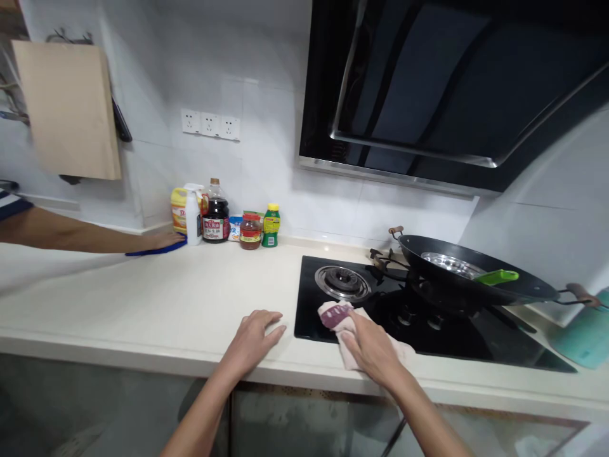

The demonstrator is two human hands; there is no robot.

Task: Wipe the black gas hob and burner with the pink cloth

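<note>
My right hand (373,346) is closed on a pinkish-white cloth (349,324) with a purple patch. The cloth lies over the front left edge of the black glass gas stove (311,298) and partly on the counter. Just left of the stove, my left hand (257,339) rests on the pale countertop (190,304), holding nothing, with thumb and fingers apart. Behind the cloth is the left burner (342,282). Part of the cloth is hidden under my right hand.
A large black wok (476,273) with a green-handled utensil (497,277) sits on the stove's right side, below the range hood (404,95). Bottles, including a soy sauce bottle (216,216), and a red-lidded jar (250,231) line the wall. At left, another person's hand (166,240) presses a blue cloth (159,249).
</note>
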